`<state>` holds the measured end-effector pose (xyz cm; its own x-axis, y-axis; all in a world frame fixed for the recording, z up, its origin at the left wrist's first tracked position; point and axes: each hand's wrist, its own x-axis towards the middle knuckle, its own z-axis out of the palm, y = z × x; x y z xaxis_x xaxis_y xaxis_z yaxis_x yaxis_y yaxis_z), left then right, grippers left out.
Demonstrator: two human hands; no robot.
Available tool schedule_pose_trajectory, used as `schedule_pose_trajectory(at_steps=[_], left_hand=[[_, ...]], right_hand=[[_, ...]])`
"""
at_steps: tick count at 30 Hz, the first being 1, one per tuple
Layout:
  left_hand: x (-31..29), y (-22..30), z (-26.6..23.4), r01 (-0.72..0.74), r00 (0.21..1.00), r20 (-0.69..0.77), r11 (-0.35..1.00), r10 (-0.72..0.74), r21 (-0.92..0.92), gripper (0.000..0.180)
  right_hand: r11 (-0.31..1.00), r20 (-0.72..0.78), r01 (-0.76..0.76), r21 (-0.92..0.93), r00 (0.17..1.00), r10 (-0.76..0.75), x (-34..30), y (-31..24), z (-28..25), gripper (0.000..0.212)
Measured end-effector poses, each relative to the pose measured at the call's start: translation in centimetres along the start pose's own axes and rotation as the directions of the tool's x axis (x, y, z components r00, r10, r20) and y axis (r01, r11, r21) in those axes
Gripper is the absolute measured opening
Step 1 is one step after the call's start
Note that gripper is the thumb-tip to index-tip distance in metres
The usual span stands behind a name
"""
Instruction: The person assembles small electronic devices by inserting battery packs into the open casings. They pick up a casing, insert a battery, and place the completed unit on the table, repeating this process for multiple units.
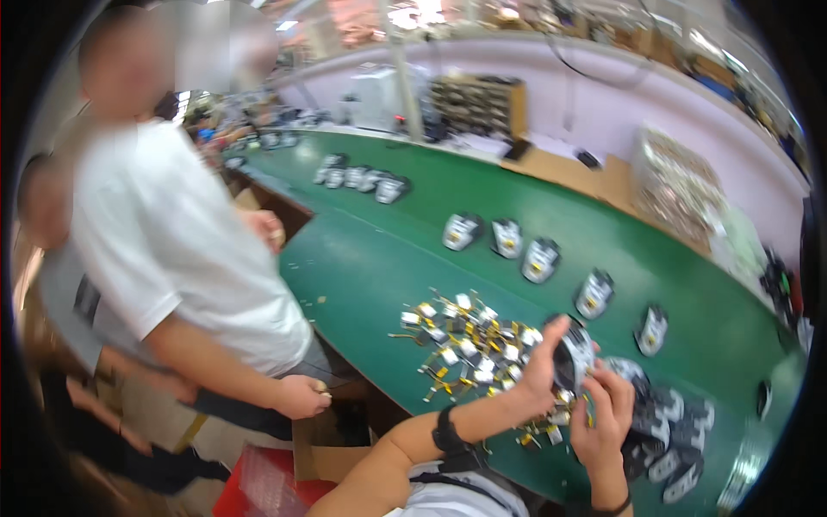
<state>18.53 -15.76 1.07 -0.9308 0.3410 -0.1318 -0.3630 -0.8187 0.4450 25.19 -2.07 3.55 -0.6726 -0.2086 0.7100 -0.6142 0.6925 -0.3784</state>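
My left hand [539,372] grips a mouse-shaped black and grey housing [570,355] above the green bench, with the thumb up along its side. Bent fingers of my right hand [606,412] meet the housing's near edge; whatever they pinch is hidden, though a bit of yellow shows by the palm. Under and left of my hands spreads a pile of small white and black parts [469,345] with yellow tape and thin wires. Right of my right hand, several similar housings [668,431] lie crowded together.
Spaced along the green bench [370,258] is a row of similar housings [541,260]. A clear plastic bag of parts [676,185] stands against the back wall. At left stands a person in a white shirt [185,233], near a red bin [258,482] and a cardboard box [332,444].
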Motion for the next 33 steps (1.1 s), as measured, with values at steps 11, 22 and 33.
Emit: schedule_pose_trajectory(at_steps=[11,22,33], left_hand=[[0.0,0.6,-1.4,0.035,0.999,-0.022,0.979,-0.031,0.203,0.053],[0.4,7.4,-4.8,0.029,0.998,0.059,0.993,-0.035,0.110,0.071],[-0.1,4.0,-2.3,-0.103,0.993,0.026,0.733,0.116,0.673,0.047]], right_hand=[[0.956,0.168,-0.239,0.170,0.963,0.211,-1.0,1.1,1.3,0.034],[0.696,0.460,-0.581,0.422,0.799,0.388,0.7,3.2,1.4,0.022],[-0.135,0.701,-0.754,0.643,0.508,0.500,0.2,3.0,3.5,0.027]])
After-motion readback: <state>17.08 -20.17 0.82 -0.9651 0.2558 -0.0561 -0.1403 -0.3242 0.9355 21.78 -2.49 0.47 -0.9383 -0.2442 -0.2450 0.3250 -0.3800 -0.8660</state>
